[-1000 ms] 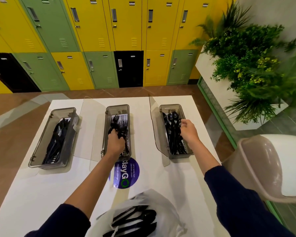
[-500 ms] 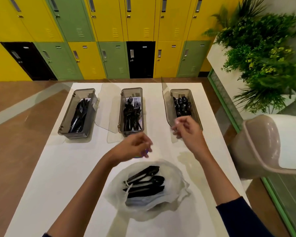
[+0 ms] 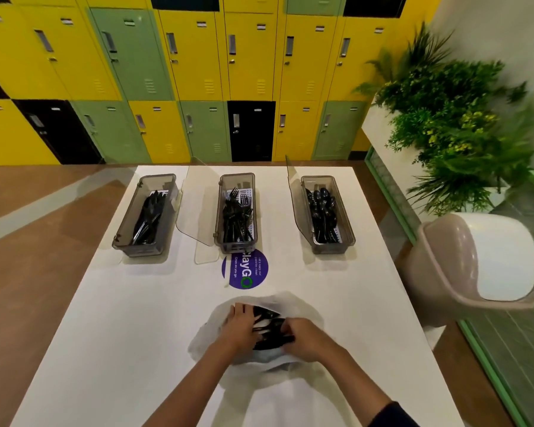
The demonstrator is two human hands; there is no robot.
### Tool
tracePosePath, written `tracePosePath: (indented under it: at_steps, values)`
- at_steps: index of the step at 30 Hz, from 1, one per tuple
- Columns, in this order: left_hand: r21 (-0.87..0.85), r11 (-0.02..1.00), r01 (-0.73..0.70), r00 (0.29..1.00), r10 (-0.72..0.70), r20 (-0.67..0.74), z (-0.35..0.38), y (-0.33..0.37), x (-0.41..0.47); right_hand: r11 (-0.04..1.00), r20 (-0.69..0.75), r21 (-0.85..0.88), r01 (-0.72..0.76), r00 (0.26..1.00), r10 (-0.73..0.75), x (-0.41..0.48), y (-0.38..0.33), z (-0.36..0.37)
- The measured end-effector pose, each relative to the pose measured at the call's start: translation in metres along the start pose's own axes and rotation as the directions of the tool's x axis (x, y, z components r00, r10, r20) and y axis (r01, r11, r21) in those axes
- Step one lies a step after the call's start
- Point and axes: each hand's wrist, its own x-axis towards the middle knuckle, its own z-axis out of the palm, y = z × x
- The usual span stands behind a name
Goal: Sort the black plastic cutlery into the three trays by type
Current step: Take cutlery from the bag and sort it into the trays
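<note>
Your left hand point(image 3: 242, 326) lies flat-fingered and your right hand point(image 3: 304, 335) curls its fingers, grip unconfirmed, on the loose black plastic cutlery point(image 3: 269, 332) inside the crumpled white plastic bag point(image 3: 302, 306). The white table point(image 3: 136, 334) separates the bag from three grey translucent trays point(image 3: 236, 246) along its far edge. A beige shell chair point(image 3: 438, 272) stands beside the right edge.

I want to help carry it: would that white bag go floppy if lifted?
Probably floppy: the white bag lies crumpled flat on the table. It would likely sag around the black cutlery inside. Probably light too: only a few pieces show.
</note>
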Motion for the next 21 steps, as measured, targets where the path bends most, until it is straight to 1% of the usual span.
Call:
tracePosePath:
  at_steps: [2, 3, 6, 9, 11, 12, 16, 19, 21]
  values:
    - [-0.036, 0.999, 0.013, 1.000, -0.012, 0.029, 0.003, 0.000, -0.002, 0.991, -0.053, 0.084, -0.100, 0.993, 0.105, 0.005, 0.001, 0.014]
    - [-0.046, 0.999, 0.014, 0.999, -0.013, 0.036, 0.004, -0.001, -0.003, 0.986, -0.098, 0.093, -0.141, 0.984, 0.150, 0.009, 0.001, 0.020]
    - [-0.030, 1.000, 0.002, 0.998, 0.000, 0.068, -0.002, 0.002, -0.009, 0.988, -0.162, -0.002, -0.156, 0.975, 0.154, 0.008, -0.002, 0.020]
    - [0.012, 0.999, -0.033, 0.996, 0.032, 0.079, -0.005, 0.007, -0.012, 0.985, -0.171, 0.024, -0.171, 0.970, 0.173, 0.006, -0.005, 0.015]
    - [0.009, 0.999, -0.031, 0.996, 0.030, 0.085, -0.002, 0.008, -0.011, 0.975, -0.170, 0.122, -0.184, 0.964, 0.204, 0.008, -0.004, 0.015]
    - [-0.005, 0.999, -0.033, 0.996, 0.034, 0.082, -0.002, 0.008, -0.012, 0.973, -0.176, 0.141, -0.182, 0.963, 0.206, 0.008, -0.003, 0.015]
    - [0.010, 0.995, -0.098, 0.990, 0.097, 0.100, -0.007, 0.011, -0.016, 0.968, -0.176, 0.176, -0.177, 0.962, 0.208, 0.006, -0.001, 0.013]
    - [0.029, 0.995, -0.097, 0.982, 0.091, 0.168, -0.013, 0.013, -0.018, 0.950, -0.119, 0.258, -0.174, 0.971, 0.209, 0.009, 0.003, 0.015]
    - [0.080, 0.993, -0.088, 0.983, 0.073, 0.170, -0.007, 0.011, -0.016, 0.949, -0.135, 0.258, -0.184, 0.965, 0.224, 0.010, 0.002, 0.015]
